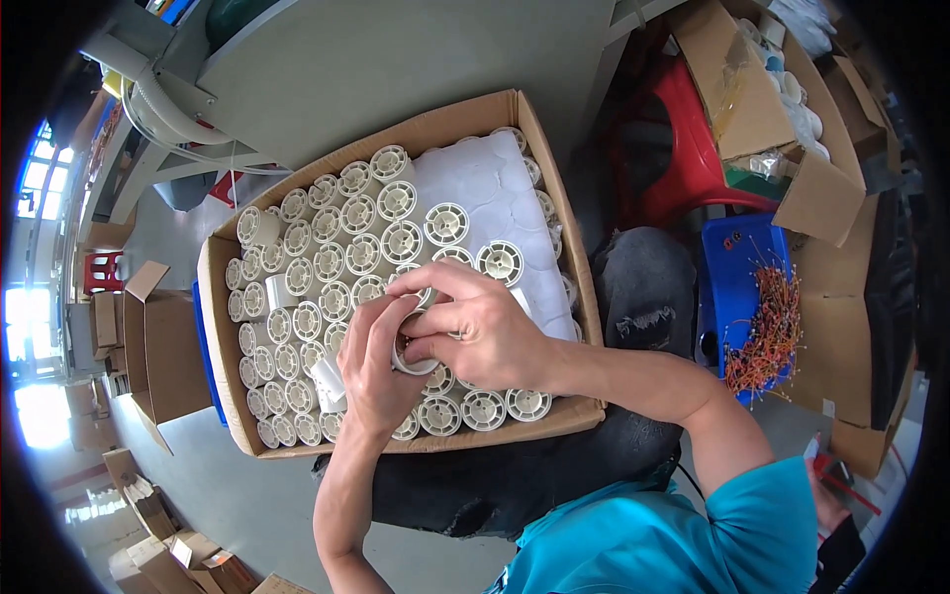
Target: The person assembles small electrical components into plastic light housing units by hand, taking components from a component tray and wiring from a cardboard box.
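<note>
A white round plastic housing [416, 366] is held over the carton by my left hand [374, 371], its fingers wrapped around the side. My right hand [485, 332] bends over the top, thumb and fingers closed together at the housing's opening; whatever they pinch is hidden. Beneath both hands, the cardboard carton [586, 297] is filled with rows of similar cream-white housings [447, 224], mostly standing with their spoked round ends up. A few lie on their sides, such as one white housing [329, 380] beside my left hand. White sheeting [465, 178] shows at the carton's far right.
To the right, a blue bin [727, 267] holds a tangle of red and orange wires [772, 322]. A red stool [683, 148] and an open carton of white parts [742, 89] stand behind it. A grey panel [416, 69] rises beyond the carton. Another open carton [173, 346] stands left.
</note>
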`<state>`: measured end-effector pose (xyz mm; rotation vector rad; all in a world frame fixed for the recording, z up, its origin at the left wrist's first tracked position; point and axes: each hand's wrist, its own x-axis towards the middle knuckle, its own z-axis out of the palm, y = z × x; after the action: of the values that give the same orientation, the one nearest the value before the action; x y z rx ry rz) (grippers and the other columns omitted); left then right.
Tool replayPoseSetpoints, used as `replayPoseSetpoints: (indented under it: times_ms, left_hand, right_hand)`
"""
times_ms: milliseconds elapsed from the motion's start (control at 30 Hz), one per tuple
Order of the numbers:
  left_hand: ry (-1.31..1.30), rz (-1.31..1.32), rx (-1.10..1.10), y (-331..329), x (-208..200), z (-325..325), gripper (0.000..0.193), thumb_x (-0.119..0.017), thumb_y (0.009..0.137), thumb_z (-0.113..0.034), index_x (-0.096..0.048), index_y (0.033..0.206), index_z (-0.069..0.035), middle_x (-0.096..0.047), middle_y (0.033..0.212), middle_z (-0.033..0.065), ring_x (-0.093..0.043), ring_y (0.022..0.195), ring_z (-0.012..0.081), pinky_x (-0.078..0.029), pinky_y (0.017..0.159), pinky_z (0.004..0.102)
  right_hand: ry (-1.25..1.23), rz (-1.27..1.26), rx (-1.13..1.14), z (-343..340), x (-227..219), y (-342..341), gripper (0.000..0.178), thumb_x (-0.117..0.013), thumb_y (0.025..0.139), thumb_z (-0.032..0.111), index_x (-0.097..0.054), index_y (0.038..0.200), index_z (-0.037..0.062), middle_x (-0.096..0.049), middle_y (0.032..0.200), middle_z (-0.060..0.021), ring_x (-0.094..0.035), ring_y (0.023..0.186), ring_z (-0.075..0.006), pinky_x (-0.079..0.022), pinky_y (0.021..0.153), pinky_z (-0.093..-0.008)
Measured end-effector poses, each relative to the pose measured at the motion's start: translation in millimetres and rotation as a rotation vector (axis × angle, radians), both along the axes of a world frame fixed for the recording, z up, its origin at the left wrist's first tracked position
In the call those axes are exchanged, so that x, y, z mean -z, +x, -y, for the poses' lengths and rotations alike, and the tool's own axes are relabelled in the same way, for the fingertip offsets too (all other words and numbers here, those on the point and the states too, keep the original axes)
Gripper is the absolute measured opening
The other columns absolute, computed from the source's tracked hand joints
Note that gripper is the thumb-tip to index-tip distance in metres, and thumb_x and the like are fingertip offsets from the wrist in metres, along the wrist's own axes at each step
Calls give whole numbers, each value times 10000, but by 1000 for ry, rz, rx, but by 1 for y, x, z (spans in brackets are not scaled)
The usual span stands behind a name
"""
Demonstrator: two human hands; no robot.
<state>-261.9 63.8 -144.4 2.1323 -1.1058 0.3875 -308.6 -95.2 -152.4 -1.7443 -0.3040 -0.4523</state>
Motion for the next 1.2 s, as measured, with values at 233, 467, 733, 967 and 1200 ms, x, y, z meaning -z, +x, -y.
replayPoseSetpoints:
  times_ms: [233,467,733,967,1200]
  left_hand:
    - [64,-36,-4,-2,-2,4,575,-736,571,66,-600,1121,-26,-630,976,126,-648,802,296,-530,652,381]
    - [102,-143,-7,-4,-3,2,596,-715,545,75,-592,1121,-21,-614,987,127,-637,829,309,-525,657,385]
    - [93,-139,27,1,-2,3,595,-765,561,43,-584,1123,-31,-620,994,132,-643,822,314,-541,669,388]
    - [121,-109,-140,78,-41,23,746,-908,598,-146,-488,1205,-43,-585,1093,157,-586,1027,354,-481,874,440]
    - [-195,384,-388,267,-159,99,694,-834,722,-480,-647,1197,-9,-687,1053,201,-655,983,333,-490,899,428]
  right_hand:
    - [-38,84,57,-3,11,0,178,-756,669,-11,-735,845,-14,-663,1204,-147,-667,929,-268,-551,792,-363]
    - [7,-16,9,-2,11,-1,174,-711,694,-46,-734,865,-22,-649,1242,-177,-692,962,-273,-560,825,-357]
    - [76,-210,-94,2,8,1,186,-703,729,-32,-744,910,-17,-647,1244,-183,-697,994,-276,-567,846,-347]
    - [140,68,257,32,-12,20,301,-745,819,75,-708,1113,21,-620,1279,-161,-661,1024,-222,-545,813,-308]
    - [344,-38,379,50,-5,24,273,-708,896,137,-694,1153,48,-660,1119,-91,-647,947,-156,-515,683,-256]
